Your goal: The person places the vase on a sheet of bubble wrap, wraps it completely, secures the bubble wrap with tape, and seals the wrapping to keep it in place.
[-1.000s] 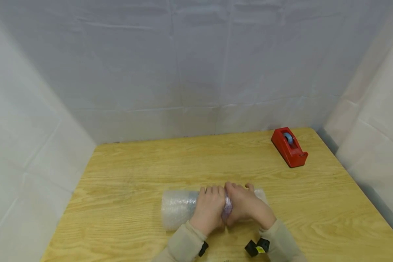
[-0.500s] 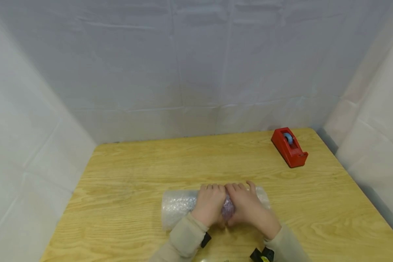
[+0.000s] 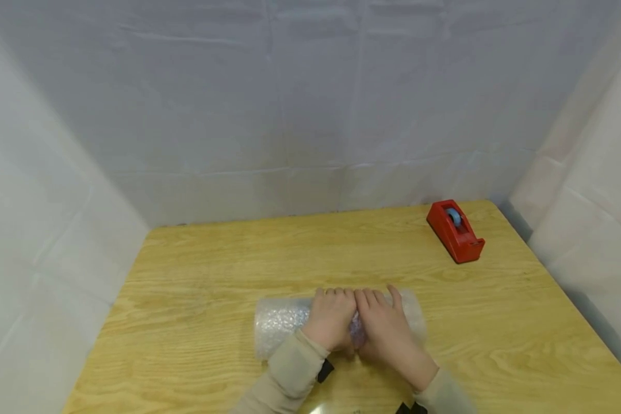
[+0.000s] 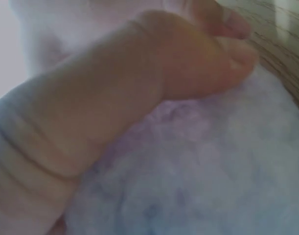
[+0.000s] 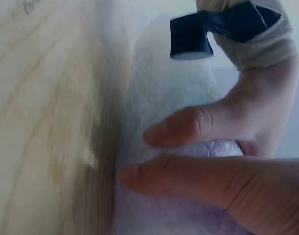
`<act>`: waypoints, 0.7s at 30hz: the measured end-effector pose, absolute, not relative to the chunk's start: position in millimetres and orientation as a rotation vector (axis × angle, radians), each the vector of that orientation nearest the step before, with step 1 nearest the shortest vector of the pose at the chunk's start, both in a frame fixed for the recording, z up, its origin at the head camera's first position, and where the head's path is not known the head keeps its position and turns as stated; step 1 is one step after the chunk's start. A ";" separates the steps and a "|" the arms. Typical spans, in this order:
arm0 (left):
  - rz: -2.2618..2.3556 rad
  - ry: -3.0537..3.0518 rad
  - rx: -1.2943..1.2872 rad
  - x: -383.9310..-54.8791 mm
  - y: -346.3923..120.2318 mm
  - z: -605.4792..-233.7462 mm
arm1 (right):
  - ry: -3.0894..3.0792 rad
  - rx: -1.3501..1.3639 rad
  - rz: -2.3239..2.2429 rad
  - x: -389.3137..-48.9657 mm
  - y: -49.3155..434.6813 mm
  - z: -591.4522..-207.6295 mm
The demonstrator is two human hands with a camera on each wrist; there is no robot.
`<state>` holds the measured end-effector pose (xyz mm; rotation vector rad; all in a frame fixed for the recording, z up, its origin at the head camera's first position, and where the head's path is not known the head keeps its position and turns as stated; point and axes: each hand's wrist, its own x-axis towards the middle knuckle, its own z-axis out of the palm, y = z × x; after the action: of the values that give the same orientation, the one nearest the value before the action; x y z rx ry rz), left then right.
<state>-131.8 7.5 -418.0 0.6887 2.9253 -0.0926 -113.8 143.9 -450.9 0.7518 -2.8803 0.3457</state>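
A roll of bubble wrap (image 3: 282, 326) lies crosswise near the front of the table, with bluish and purple colour showing through its clear layers. My left hand (image 3: 332, 321) grips its middle from above, fingers over the far side and thumb on the near side. Close beside it, my right hand (image 3: 387, 326) holds the roll the same way, one finger raised apart from the rest. In the right wrist view both thumbs press on the bubble wrap (image 5: 164, 93), one near the other. The left wrist view shows a thumb (image 4: 198, 73) across the purplish wrap. What lies inside is hidden.
A red tape dispenser (image 3: 455, 232) with a roll of blue-looking tape stands at the back right of the wooden table (image 3: 202, 259). White sheeting (image 3: 310, 115) encloses the back and both sides.
My right hand has turned slightly and its wrist has drawn towards me. The purple patch between the hands has narrowed, and more of the roll's right end shows. The dispenser stays put.
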 end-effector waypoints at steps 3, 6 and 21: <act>-0.060 2.910 0.679 -132.8 5.4 -416.7 | -2.898 0.782 0.355 -119.5 145.2 -449.6; -0.003 2.910 0.682 -133.2 2.0 -417.0 | -2.925 0.814 0.363 -124.5 145.8 -448.4; -0.146 3.140 0.702 -124.0 0.8 -434.9 | -3.099 0.880 0.486 -146.0 144.1 -436.8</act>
<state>-124.0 0.8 -434.9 0.7017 3.1396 -0.1455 -146.0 144.1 -436.8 0.8796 -3.0993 0.4859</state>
